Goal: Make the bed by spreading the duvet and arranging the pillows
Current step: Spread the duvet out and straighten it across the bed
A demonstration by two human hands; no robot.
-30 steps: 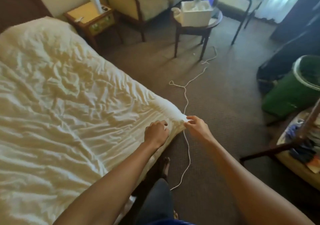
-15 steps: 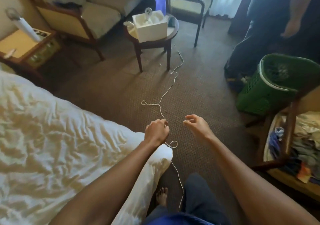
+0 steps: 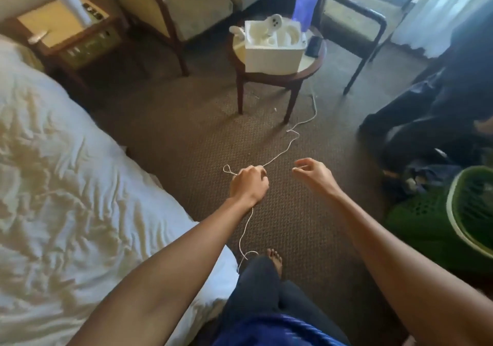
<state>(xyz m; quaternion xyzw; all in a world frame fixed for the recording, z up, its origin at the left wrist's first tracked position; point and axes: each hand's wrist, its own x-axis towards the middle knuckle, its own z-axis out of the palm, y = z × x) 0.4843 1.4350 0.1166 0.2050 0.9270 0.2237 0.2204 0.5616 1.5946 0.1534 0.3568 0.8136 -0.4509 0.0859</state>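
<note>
From my end, the rumpled white duvet (image 3: 80, 191) covers the bed on the left. It is creased all over, and its corner droops beside the dark trouser leg (image 3: 256, 287). Both hands hover over the brown carpet (image 3: 186, 145), clear of the duvet: left hand (image 3: 249, 185) fisted, right hand (image 3: 314, 175) loosely curled and empty. The frame's left edge cuts the duvet off. The thin white cord (image 3: 280, 153) vanishes behind the fist.

This is a furnished bedroom: a white-sheeted bed (image 3: 80, 212) with rumpled linen stands next to a low wooden bedside cabinet (image 3: 66, 36) on brown woven carpet (image 3: 186, 137). Beyond it are a cushioned wooden-framed armchair (image 3: 197, 7), a small round dark-wood side table (image 3: 306, 75), a sheer white curtain (image 3: 440, 7) and a green plastic laundry basket (image 3: 426, 228).
</note>
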